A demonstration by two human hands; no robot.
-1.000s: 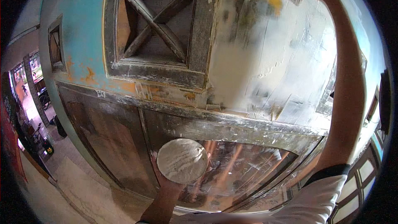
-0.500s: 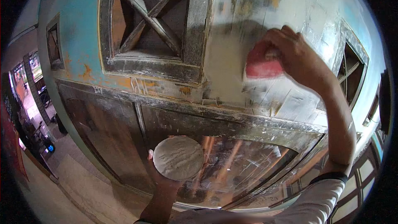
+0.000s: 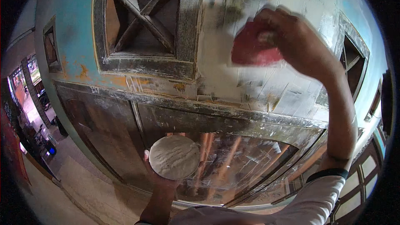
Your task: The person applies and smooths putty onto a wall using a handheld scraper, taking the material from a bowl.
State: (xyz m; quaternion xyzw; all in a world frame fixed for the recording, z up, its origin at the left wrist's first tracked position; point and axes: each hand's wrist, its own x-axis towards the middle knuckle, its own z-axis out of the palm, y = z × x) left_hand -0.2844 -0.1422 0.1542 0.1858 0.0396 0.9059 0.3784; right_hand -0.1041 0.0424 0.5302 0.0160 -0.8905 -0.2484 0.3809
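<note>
Head view: left hand (image 3: 163, 181) grips a round container (image 3: 175, 178) of pale paste (image 3: 174, 156); blurred right hand (image 3: 289, 35) clamps a red spreader (image 3: 252, 51), perhaps touching the wall (image 3: 223, 73) near the window frame's (image 3: 186, 33) right edge.

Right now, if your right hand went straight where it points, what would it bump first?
Probably the patchy pale wall, the red scraper in the right hand meeting it first; I can't tell whether they touch already.
</note>
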